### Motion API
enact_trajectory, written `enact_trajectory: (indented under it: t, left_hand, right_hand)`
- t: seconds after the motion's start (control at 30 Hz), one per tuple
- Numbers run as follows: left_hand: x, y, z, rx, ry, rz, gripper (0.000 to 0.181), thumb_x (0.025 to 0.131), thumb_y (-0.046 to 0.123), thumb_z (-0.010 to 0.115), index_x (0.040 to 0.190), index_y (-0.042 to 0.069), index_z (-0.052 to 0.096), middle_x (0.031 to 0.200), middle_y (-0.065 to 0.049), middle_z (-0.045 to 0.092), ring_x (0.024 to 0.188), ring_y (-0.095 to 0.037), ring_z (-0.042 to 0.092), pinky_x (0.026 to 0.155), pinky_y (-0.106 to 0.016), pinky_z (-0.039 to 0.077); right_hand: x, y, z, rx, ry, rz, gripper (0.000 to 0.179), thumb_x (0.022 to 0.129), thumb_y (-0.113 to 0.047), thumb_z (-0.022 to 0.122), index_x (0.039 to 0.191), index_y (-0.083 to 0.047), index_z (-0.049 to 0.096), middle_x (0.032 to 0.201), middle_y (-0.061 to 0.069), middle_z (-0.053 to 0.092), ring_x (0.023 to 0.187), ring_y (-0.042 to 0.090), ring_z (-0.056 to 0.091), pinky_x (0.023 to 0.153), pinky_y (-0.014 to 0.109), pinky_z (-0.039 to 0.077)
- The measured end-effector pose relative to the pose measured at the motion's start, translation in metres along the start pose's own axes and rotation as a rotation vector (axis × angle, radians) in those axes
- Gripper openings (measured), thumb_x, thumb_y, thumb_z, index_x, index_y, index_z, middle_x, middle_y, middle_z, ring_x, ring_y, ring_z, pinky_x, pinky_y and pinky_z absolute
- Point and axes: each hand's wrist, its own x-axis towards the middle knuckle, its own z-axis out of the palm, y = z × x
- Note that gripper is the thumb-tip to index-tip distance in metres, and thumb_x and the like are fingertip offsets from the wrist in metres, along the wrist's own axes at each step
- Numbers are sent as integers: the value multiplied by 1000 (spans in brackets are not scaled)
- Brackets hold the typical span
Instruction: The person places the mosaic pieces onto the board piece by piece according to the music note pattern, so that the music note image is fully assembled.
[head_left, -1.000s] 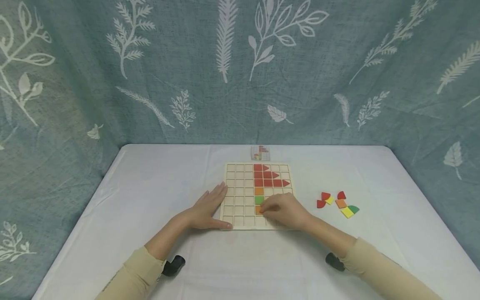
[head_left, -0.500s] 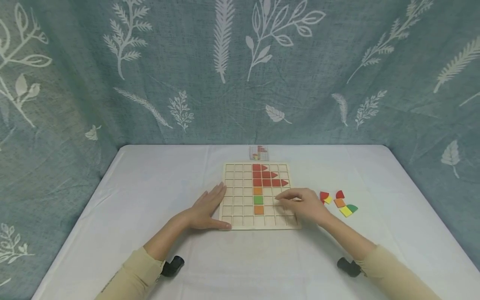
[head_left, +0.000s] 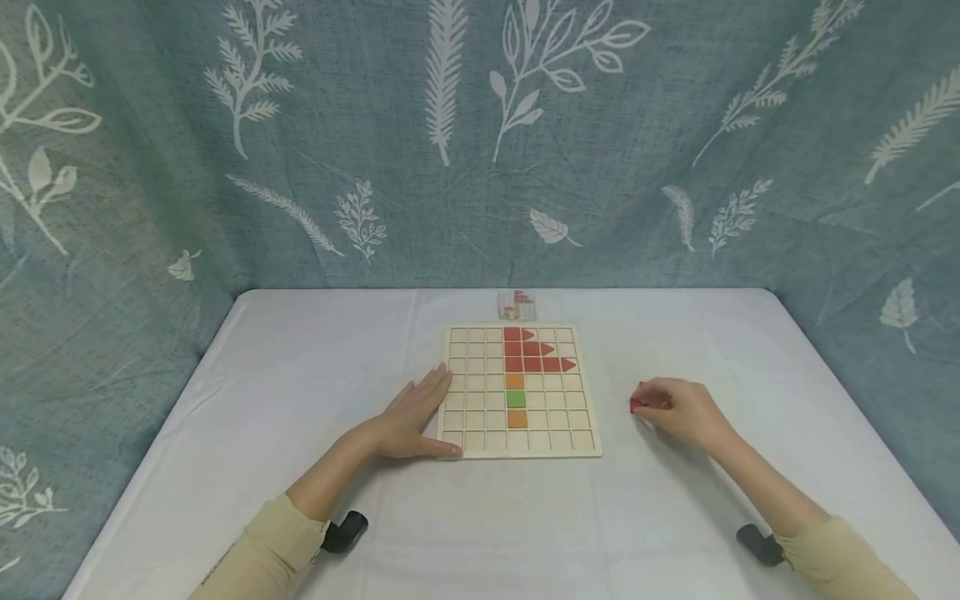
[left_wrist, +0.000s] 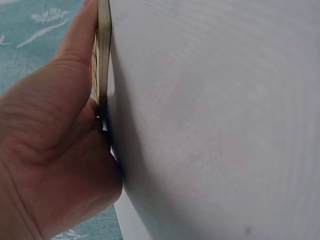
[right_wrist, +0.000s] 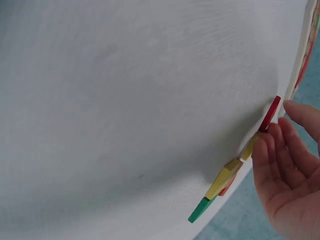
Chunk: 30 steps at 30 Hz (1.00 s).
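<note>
A wooden grid board (head_left: 468, 417) lies on the table, with red, orange and green tiles set in its cells. My left hand (head_left: 412, 415) rests along the board's left edge, fingers straight and thumb at the near corner. In the left wrist view, my palm (left_wrist: 60, 145) lies beside the board's edge (left_wrist: 104, 55). Right of the board, my right hand (head_left: 682, 410) pinches a red quarter-circle tile (head_left: 634, 406) at the table surface. The right wrist view has thumb and fingers around this red tile (right_wrist: 270, 114), beside yellow (right_wrist: 222, 180) and green (right_wrist: 201, 210) tiles. From the head, my right hand covers most loose tiles.
A small pattern card (head_left: 517, 305) stands behind the board. White cloth covers the table (head_left: 330, 350), and a patterned blue-green curtain (head_left: 480, 208) surrounds its back and sides. Black wrist devices (head_left: 347, 532) show at both sleeves.
My right hand has moved right from the orange tile on the board to the loose tiles, where its fingers have closed around a red one. My left hand has stayed at the board's edge.
</note>
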Motion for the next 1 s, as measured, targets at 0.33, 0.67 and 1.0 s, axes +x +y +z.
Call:
enact_trajectory:
  t: [0.33, 0.67, 1.0]
  left_hand:
    - [0, 0, 0, 6, 2, 4, 114, 81, 50, 76, 154, -4, 6, 162, -19, 0, 149, -32, -1, 119, -50, 0]
    - [0, 0, 0, 7, 4, -2, 115, 80, 51, 75, 155, -3, 6, 162, -19, 0, 149, -31, -1, 119, -50, 0]
    - [0, -1, 1, 4, 3, 5, 114, 81, 49, 76, 155, -3, 6, 162, -19, -1, 149, -31, -1, 119, -50, -1]
  right_hand:
    - [4, 5, 3, -86, 21, -37, 23, 79, -13, 81, 97, -2, 72, 82, 2, 63, 73, 18, 50, 61, 30, 43]
    - [6, 2, 6, 38, 4, 51, 29, 81, -23, 80, 102, -4, 72, 94, 5, 69, 86, 22, 61, 70, 34, 52]
    - [8, -35, 32, 348, -107, 92, 32, 83, -33, 79, 106, -12, 73, 87, -1, 69, 85, 17, 62, 73, 29, 52]
